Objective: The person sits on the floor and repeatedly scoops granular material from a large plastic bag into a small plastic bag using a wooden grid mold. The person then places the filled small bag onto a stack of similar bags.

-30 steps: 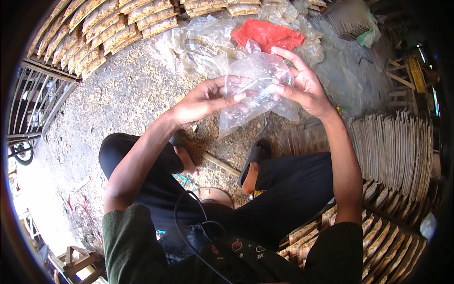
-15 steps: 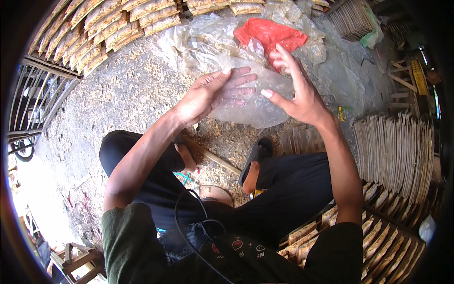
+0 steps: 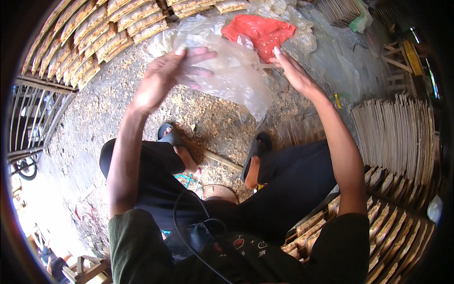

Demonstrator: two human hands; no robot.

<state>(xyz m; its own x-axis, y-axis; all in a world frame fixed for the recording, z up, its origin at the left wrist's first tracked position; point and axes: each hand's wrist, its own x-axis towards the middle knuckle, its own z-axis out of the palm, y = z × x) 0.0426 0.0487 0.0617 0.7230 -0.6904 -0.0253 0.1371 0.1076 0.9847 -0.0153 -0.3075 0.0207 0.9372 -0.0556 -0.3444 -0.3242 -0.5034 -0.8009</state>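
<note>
A clear plastic bag is hanging crumpled above the floor, filling the gap between the two hands, its lower corner drooping toward the right. The left hand is showing its fingers through the film, spread well apart, with the thumb standing up on the near side; whether it is pinching the plastic, I cannot tell. Over on the other side, the right hand is stretching its fingers toward the bag's far edge, held fairly narrow, and I cannot tell if they are gripping any film there. Just beyond, a red plastic sheet is lying bunched among loose clear sheets, and pale crumbs are littering the ground all around. Nearer the body, a wooden stick is lying between the feet, which are wearing dark sandals. Farther out, rows of pale, brown-flecked slabs are crowding the upper left, thin greyish boards are standing packed on edge to the right, and more slabs are lining the lower right. By the left rim, a barred frame is leaning into view.
</note>
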